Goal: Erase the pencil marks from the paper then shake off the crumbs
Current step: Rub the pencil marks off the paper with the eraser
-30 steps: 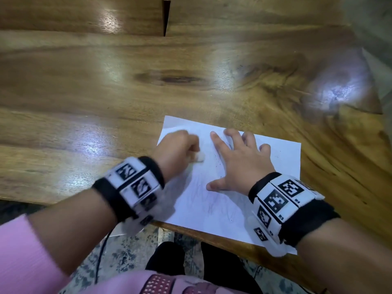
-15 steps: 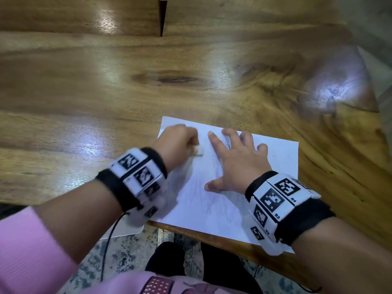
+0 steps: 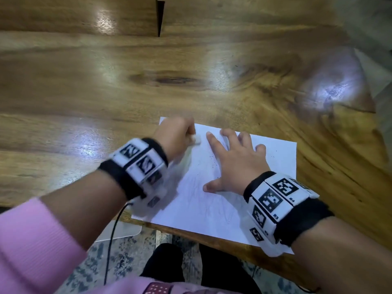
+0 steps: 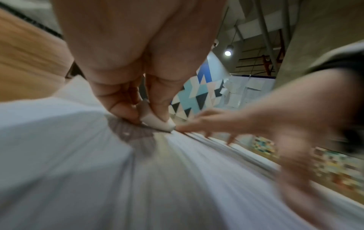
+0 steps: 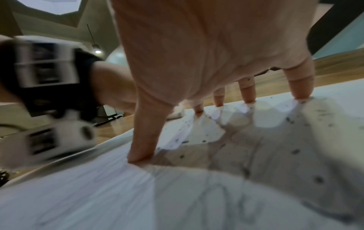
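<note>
A white sheet of paper [image 3: 212, 206] with faint pencil scribbles lies at the near edge of the wooden table [image 3: 106, 92]. My left hand [image 3: 178, 136] pinches a small white eraser [image 3: 197, 140] and presses it onto the paper's far left part; the eraser [image 4: 157, 123] shows between thumb and finger in the left wrist view. My right hand [image 3: 235, 164] lies flat on the sheet with fingers spread, holding it down. Dark eraser crumbs [image 5: 295, 151] are scattered on the paper [image 5: 118, 194] around the right fingertips [image 5: 300, 95].
The paper's near edge hangs slightly over the table edge [image 3: 212, 240]. A black cable [image 3: 110, 240] runs down from the left wristband. A dark gap [image 3: 160, 18] splits the table's far part. Patterned floor [image 3: 118, 257] and dark-clad legs [image 3: 191, 266] lie below.
My left hand has slid the eraser a little farther up the sheet, and its wrist is blurred from the rubbing. The right hand has stayed pressed on the paper.
</note>
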